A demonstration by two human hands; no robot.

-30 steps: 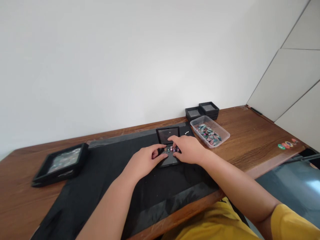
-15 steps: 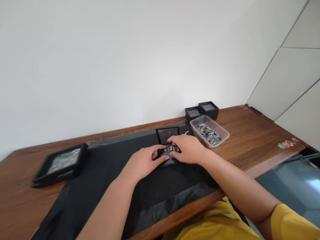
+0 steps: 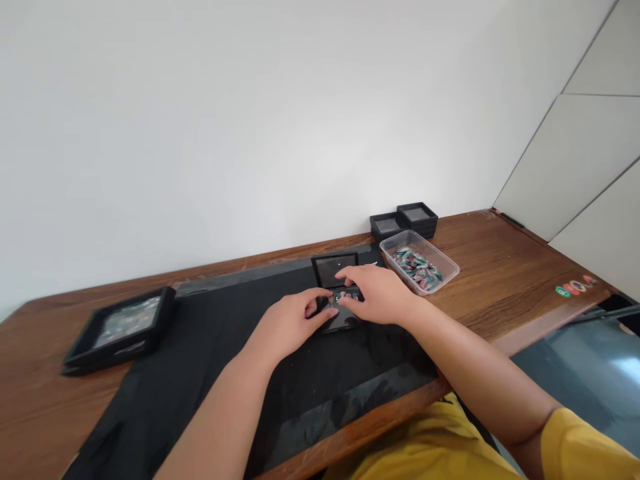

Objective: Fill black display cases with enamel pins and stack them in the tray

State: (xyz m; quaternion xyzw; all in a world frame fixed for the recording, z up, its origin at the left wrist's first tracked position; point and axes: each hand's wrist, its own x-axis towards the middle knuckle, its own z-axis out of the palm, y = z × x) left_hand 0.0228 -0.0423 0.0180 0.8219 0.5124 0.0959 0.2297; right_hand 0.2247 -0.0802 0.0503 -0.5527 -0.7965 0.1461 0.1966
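Note:
A small black tray [image 3: 343,319] with several little coloured stones [image 3: 342,298] lies on the black mat [image 3: 210,373]. My left hand [image 3: 290,321] rests on the tray's left edge, fingers curled around it. My right hand [image 3: 379,293] lies over the tray's right side, fingertips down on the stones; whether it pinches one is hidden. A black lid with a clear window [image 3: 335,268] lies just behind the tray.
A clear plastic tub of coloured stones [image 3: 419,263] stands to the right on the wooden table [image 3: 505,273]. Two black boxes [image 3: 405,220] sit behind it. A larger black framed case [image 3: 123,325] lies at the left. Coloured stickers [image 3: 574,289] mark the right edge.
My right hand's fingers have shifted slightly over the stones in the tray. The left hand has stayed on the tray's edge.

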